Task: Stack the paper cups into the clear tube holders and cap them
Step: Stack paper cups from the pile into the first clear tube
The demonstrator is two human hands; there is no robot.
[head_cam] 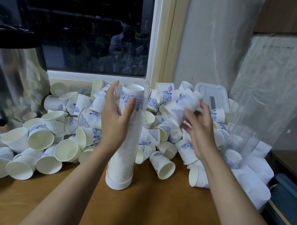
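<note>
Clear tube holder, upright on the table on a white base cap, packed with nested blue-flowered paper cups. Clasped near the top by left hand, thumb in front. Right hand, just right, curled round a blurred cup.

Clear tube upright, nearly full; loose cups heaped behind.

The clear tube, packed with stacked cups, stands upright on the table. The left hand holds its upper part; to its right, the right hand grips a paper cup.
</note>
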